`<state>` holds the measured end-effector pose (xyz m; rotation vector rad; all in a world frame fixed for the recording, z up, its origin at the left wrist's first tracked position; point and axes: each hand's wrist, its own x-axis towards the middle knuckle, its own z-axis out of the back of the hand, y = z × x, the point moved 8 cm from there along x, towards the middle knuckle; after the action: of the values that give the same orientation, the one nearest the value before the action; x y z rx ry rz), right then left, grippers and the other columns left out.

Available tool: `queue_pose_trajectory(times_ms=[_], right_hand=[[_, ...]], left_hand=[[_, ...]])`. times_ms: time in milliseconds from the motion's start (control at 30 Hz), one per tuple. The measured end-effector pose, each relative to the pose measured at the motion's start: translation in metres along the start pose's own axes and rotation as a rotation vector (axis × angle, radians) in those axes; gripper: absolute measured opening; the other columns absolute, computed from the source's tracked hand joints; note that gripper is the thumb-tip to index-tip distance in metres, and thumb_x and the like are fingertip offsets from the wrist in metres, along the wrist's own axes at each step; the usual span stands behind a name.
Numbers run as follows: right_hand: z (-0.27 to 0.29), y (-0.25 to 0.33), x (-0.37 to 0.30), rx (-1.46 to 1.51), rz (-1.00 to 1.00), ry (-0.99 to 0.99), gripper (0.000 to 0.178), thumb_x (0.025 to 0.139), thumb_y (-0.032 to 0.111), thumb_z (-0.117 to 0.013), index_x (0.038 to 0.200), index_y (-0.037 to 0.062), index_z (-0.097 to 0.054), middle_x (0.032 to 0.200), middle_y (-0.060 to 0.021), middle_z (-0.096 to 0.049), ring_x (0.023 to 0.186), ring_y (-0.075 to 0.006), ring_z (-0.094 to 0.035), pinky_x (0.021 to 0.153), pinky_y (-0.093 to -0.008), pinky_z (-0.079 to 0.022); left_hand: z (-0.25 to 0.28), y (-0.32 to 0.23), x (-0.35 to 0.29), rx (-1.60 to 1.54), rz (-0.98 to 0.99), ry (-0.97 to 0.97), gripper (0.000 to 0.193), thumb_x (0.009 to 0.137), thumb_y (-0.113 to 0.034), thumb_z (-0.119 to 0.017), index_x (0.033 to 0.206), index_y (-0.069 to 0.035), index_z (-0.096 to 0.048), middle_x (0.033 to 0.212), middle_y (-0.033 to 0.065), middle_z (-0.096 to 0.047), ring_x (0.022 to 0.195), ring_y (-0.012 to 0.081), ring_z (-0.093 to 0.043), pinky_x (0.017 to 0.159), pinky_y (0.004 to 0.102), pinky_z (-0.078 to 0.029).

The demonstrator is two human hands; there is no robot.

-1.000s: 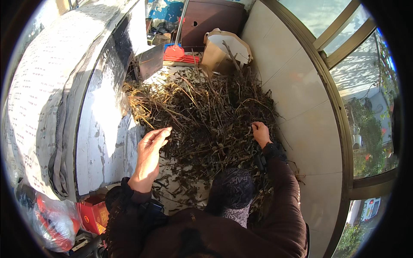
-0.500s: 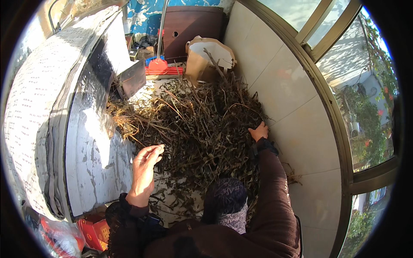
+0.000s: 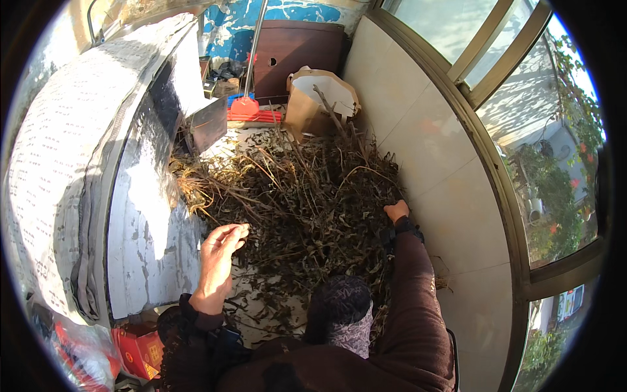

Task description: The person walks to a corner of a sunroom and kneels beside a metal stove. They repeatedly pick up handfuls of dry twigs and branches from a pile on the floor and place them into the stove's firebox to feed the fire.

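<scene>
we keep our left hand (image 3: 219, 258) open and flat above the big heap of dry brown stems and leaves (image 3: 300, 196) on the floor, while our right hand (image 3: 396, 210) grasps stems at its far edge, where gathering gently should avoid breaking them.

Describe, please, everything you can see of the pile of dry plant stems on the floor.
The pile of dry stems is a loose, tangled heap of brown and straw-coloured stalks with shrivelled dark leaves, spread over the pale floor between the grey wrapped bundle and the tiled wall. Its far edge reaches the brown paper bag. The left hand hovers at its near edge; the right hand presses into its right side.
</scene>
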<state>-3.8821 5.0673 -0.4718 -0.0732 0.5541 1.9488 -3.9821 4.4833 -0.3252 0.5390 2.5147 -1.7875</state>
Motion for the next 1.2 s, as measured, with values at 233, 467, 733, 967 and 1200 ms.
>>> queue_pose_trajectory(times_ms=[233, 467, 733, 967, 1200], right_hand=[[0.024, 0.008, -0.033, 0.099, 0.066, -0.122, 0.068, 0.083, 0.018, -0.071, 0.136, -0.0095, -0.037, 0.133, -0.0308, -0.047, 0.121, -0.0416, -0.050, 0.099, -0.0481, -0.046], [0.097, 0.027, -0.074, 0.111, 0.164, -0.321, 0.064, 0.088, 0.011, -0.067, 0.137, -0.0094, -0.033, 0.135, -0.0318, -0.044, 0.125, -0.0436, -0.046, 0.103, -0.0485, -0.042], [0.181, 0.055, -0.093, 0.276, 0.337, -0.411, 0.069, 0.087, 0.011, -0.068, 0.139, -0.0109, -0.029, 0.140, -0.0332, -0.037, 0.131, -0.0445, -0.039, 0.105, -0.0483, -0.041], [0.201, 0.084, -0.119, 0.214, 0.411, -0.361, 0.072, 0.086, 0.017, -0.071, 0.139, -0.0077, -0.031, 0.140, -0.0312, -0.038, 0.129, -0.0430, -0.041, 0.102, -0.0486, -0.042], [0.184, 0.119, -0.121, 0.083, 0.471, -0.153, 0.086, 0.084, 0.036, -0.073, 0.143, -0.0055, -0.027, 0.147, -0.0276, -0.031, 0.133, -0.0391, -0.037, 0.105, -0.0485, -0.039]], left_hand=[[0.005, -0.002, 0.000, -0.014, -0.018, -0.004, 0.021, 0.095, -0.019, -0.061, 0.108, -0.002, -0.064, 0.107, 0.0096, -0.069, 0.098, 0.0153, -0.064, 0.085, 0.0279, -0.049], [0.024, -0.002, 0.003, -0.053, -0.030, -0.028, 0.021, 0.094, -0.020, -0.063, 0.106, -0.002, -0.064, 0.107, 0.0089, -0.069, 0.096, 0.0143, -0.064, 0.084, 0.0265, -0.049], [0.032, -0.014, -0.004, -0.096, -0.054, -0.018, 0.021, 0.094, -0.019, -0.063, 0.107, -0.003, -0.064, 0.106, 0.0075, -0.068, 0.096, 0.0136, -0.064, 0.082, 0.0253, -0.048], [0.036, -0.024, -0.010, -0.140, -0.063, 0.003, 0.020, 0.094, -0.019, -0.063, 0.106, -0.003, -0.063, 0.104, 0.0064, -0.068, 0.095, 0.0125, -0.063, 0.081, 0.0244, -0.048], [0.040, -0.031, -0.011, -0.137, -0.068, 0.005, 0.022, 0.094, -0.020, -0.063, 0.107, -0.003, -0.063, 0.106, 0.0070, -0.068, 0.097, 0.0133, -0.063, 0.084, 0.0258, -0.048]])
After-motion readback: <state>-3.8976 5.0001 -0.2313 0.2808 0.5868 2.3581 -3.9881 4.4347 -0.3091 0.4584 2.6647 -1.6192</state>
